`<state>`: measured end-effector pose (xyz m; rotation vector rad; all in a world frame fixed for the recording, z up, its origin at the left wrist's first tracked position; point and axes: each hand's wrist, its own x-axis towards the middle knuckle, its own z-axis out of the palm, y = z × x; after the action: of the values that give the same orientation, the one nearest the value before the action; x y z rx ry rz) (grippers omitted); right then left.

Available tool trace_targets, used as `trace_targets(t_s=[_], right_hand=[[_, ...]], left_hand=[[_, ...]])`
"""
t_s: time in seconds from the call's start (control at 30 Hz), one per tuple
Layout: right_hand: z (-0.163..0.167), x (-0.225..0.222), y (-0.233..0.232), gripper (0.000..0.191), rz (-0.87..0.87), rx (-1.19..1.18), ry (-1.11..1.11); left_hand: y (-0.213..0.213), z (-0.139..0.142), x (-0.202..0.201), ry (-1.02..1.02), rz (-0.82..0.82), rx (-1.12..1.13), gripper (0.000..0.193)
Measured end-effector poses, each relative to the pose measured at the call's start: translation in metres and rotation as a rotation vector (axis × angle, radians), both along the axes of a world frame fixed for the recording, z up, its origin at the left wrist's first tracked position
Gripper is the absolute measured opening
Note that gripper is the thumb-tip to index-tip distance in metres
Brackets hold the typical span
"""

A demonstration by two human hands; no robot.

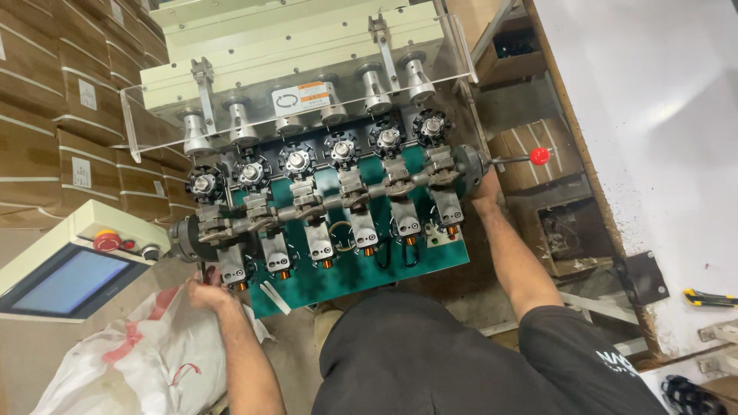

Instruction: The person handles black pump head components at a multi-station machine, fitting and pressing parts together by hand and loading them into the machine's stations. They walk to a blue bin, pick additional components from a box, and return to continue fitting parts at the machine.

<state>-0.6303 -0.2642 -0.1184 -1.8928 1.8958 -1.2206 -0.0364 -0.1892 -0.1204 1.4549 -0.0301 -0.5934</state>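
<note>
Arms stretch out to both sides of the big machine in the middle of the frame. Our right hand is closed on the machine's round grey end, beside a thin lever with a red ball. Our left hand, lower left, reaches into a white plastic bag; we cannot tell if it grips. We count six shiny metal spindles, six black star wheels and six grey clamps on a flat green plate.

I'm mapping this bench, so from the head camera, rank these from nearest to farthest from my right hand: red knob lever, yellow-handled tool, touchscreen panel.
From the right hand:
1. Red knob lever, just right of it.
2. Yellow-handled tool, far right on the white surface.
3. Touchscreen panel, far left of the machine.
</note>
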Motion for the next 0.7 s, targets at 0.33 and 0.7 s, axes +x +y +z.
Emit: trace_targets(t_s=[0.33, 0.7], right_hand=[[-0.044, 0.035, 0.126, 0.046, 0.061, 0.364, 0.237], [-0.055, 0.105, 0.128, 0.064, 0.051, 0.543, 0.505]], left_hand=[[-0.001, 0.002, 0.002, -0.013, -0.03, -0.004, 0.037], [0.0, -0.002, 0.012, -0.01, -0.071, 0.024, 0.044]])
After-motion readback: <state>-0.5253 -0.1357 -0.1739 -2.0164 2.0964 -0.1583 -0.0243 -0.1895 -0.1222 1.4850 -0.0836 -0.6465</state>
